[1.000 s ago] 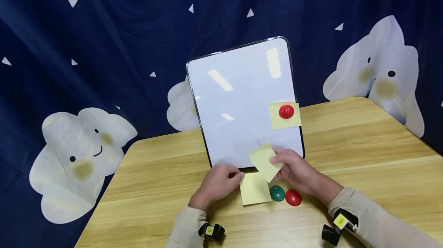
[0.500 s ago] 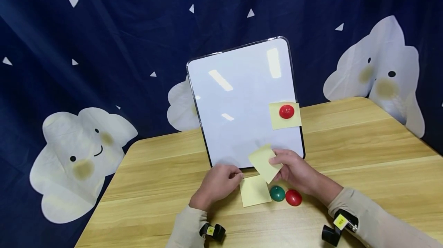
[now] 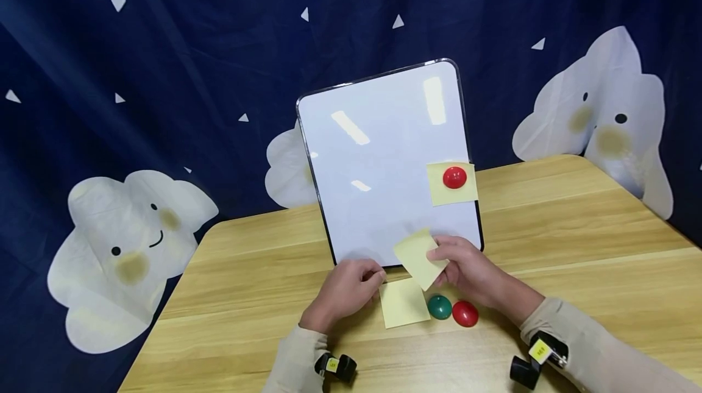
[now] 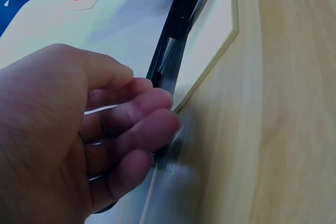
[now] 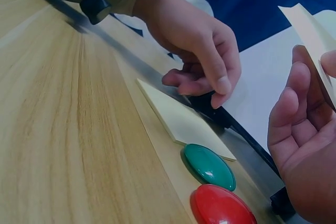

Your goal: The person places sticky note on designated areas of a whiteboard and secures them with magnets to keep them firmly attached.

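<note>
My right hand (image 3: 463,265) pinches a pale yellow sticky note (image 3: 421,257) between thumb and fingers, in front of the whiteboard's lower edge. On the table below lies a pad of yellow sticky notes (image 3: 404,303); its thickness shows in the right wrist view. My left hand (image 3: 348,289) hovers at the pad's upper left corner, fingers loosely curled with nothing between them in the left wrist view. Right of the pad lie a green oval magnet (image 3: 439,306) and a red oval magnet (image 3: 465,314). Another red magnet (image 3: 454,177) sits over a sticky note (image 3: 439,195) on the whiteboard (image 3: 384,155).
The black-framed whiteboard leans back, standing on the wooden table (image 3: 247,295). Behind the table hangs a dark blue curtain (image 3: 230,27) with white clouds and triangles. Black camera mounts are strapped on the left wrist (image 3: 334,367) and the right wrist (image 3: 537,356).
The pad's upper edge, near my left thumb a second ago, now lies slightly lower and flatter. My right hand and its sticky note have hardly moved.
</note>
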`<control>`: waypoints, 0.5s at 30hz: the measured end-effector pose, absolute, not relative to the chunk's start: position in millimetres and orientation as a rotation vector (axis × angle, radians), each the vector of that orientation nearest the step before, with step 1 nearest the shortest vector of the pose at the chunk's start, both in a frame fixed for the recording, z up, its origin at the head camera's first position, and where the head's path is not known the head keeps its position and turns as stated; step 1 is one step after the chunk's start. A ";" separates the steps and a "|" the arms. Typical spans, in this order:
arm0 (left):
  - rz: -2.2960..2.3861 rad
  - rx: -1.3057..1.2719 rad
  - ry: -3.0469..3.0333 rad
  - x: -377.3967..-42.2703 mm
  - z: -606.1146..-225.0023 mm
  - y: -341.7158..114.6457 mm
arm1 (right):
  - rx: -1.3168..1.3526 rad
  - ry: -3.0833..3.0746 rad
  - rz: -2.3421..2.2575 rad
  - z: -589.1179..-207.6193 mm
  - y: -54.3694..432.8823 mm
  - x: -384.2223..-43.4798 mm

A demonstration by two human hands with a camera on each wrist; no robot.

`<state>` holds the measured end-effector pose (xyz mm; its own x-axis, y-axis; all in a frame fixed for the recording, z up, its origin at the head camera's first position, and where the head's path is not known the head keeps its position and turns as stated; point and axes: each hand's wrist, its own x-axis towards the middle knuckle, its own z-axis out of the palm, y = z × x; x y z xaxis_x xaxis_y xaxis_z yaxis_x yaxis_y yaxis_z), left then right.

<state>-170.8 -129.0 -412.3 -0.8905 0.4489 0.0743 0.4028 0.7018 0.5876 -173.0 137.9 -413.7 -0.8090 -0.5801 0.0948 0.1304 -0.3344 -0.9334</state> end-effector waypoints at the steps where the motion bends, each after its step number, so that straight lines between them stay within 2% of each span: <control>1: 0.967 0.711 2.828 -170.8 -412.5 -129.1 | -0.577 1.471 -2.175 -413.7 137.5 -173.0; 8: 1.203 0.743 2.732 -170.8 -413.6 -129.1 | -0.533 1.522 -2.162 -414.8 134.9 -172.6; 15: 1.508 0.632 2.518 -170.4 -411.5 -126.1 | -0.478 1.603 -2.146 -413.4 132.2 -171.0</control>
<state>-170.4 -126.1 -411.5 -0.9021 0.4212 0.0937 0.2816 0.4099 0.8676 -171.0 132.2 -413.4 -0.8537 -0.5201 0.0244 0.1242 -0.2490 -0.9605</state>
